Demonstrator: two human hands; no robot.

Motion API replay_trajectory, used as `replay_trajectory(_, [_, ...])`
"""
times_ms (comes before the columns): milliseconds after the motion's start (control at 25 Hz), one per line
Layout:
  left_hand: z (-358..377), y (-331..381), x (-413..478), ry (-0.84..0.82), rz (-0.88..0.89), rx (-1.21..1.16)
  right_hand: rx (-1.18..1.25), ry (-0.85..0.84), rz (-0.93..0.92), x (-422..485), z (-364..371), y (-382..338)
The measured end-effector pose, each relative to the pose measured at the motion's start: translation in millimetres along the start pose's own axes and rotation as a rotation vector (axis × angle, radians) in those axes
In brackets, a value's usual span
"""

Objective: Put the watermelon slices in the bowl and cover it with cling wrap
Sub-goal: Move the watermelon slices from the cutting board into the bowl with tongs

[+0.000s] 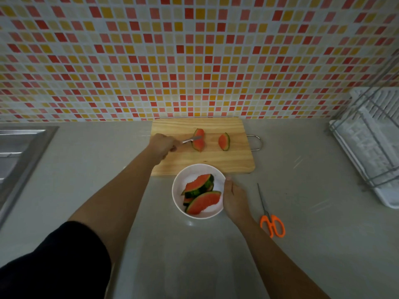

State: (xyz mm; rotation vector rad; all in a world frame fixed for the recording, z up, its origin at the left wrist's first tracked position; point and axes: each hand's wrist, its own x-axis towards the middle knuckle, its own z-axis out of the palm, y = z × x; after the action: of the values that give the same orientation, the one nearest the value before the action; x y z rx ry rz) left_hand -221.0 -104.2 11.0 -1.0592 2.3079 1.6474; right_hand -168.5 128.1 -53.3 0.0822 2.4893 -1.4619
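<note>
sitting on the counter (302, 244): board (205, 161) against the wall, bowl (175, 192) at its near edge. right hand (234, 198) grips the bowl's right rim, thumb on top. left hand (163, 145) is clenched round a metal utensil (191, 139). scissors (272, 225) lie right of the bowl. several slices (203, 202) in the bowl; left slice (199, 143) and right slice (223, 141) on the board, utensil tip on the left slice.

Bare forearms; a black sleeve (54, 262) covers the left upper arm.
</note>
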Motion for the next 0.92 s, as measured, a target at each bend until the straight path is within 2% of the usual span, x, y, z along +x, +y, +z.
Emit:
replay_trajectory(80, [-10,-7,-9,-0.048,0.006,-0.102,0.013,-0.014,0.016,0,-1,0])
replay_trajectory(240, [-28,-26,-50,-0.174,0.28,0.022,0.035,-0.013,0.035,1,-1,-1])
replay_trajectory(320, [-38,-39,-73,-0.234,0.448,0.249,0.043,-0.001,0.047,3,0,0])
replay_trajectory(400, [-41,-52,-91,-0.198,0.642,0.571,0.03,0.008,0.057,4,1,1])
replay_trajectory(560, [-25,-62,-114,-0.211,0.889,0.876,0.016,0.006,0.043,4,1,2])
replay_trajectory(640, [-25,-61,-115,-0.188,0.916,0.929,0.013,0.0,0.055,4,0,1])
replay_trajectory(800, [-36,-38,-94,-0.082,0.899,0.679,0.009,0.001,0.059,3,0,0])
replay_trajectory(920, [-18,-17,-56,0.039,0.717,0.632,0.024,-0.011,0.057,2,0,-1])
